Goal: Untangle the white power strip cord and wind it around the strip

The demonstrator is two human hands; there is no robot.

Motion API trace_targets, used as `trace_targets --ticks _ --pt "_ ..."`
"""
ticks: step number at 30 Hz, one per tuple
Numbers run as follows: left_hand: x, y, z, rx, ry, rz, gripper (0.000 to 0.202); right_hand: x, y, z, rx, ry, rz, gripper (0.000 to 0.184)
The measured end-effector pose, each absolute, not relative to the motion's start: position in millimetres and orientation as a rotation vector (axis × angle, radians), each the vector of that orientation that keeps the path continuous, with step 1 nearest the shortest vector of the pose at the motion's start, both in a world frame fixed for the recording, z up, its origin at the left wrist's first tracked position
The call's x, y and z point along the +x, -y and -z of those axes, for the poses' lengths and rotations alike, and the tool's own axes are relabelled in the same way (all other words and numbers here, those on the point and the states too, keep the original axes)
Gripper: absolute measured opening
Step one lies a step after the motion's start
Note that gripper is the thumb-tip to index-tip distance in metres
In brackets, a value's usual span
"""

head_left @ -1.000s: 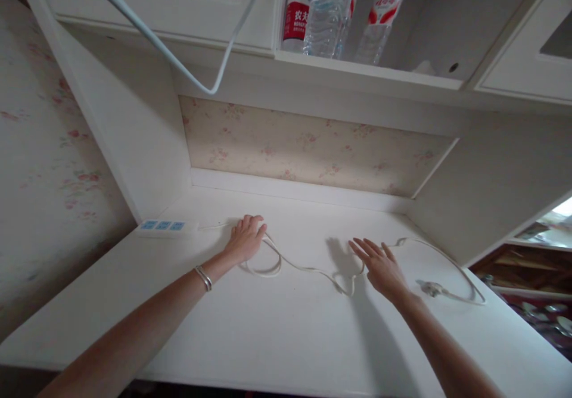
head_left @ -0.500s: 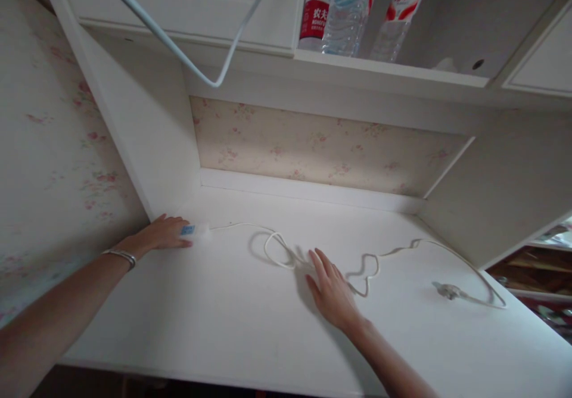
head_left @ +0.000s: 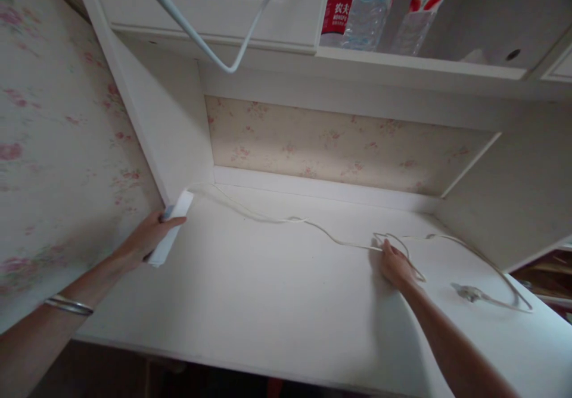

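One 农夫 bottle (head_left: 338, 6), left hand (head_left: 149, 236) holding strip (head_left: 180, 205)

Matt white desk (head_left: 286, 320), smooth plastic power strip (head_left: 172, 234)

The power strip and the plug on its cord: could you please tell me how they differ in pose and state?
The power strip is gripped in the left hand and tilted at the left edge of the desk; the plug lies flat on it, untouched. The strip is a long white bar; the plug is small and greyish. Both are joined by one white cord, on which the right hand closes.
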State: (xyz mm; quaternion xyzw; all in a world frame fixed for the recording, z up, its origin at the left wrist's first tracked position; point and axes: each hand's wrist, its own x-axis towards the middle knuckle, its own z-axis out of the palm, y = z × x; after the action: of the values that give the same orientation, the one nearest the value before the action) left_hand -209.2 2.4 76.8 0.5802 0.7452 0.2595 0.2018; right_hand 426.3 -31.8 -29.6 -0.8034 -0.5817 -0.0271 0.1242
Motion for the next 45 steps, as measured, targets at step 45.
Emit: trace_targets --ticks 45 --pt "9.7 53.5 -15.9 2.946 -0.759 -0.789 0.057 231.6 23.7 13.4 -1.462 1.305 -0.692 0.060"
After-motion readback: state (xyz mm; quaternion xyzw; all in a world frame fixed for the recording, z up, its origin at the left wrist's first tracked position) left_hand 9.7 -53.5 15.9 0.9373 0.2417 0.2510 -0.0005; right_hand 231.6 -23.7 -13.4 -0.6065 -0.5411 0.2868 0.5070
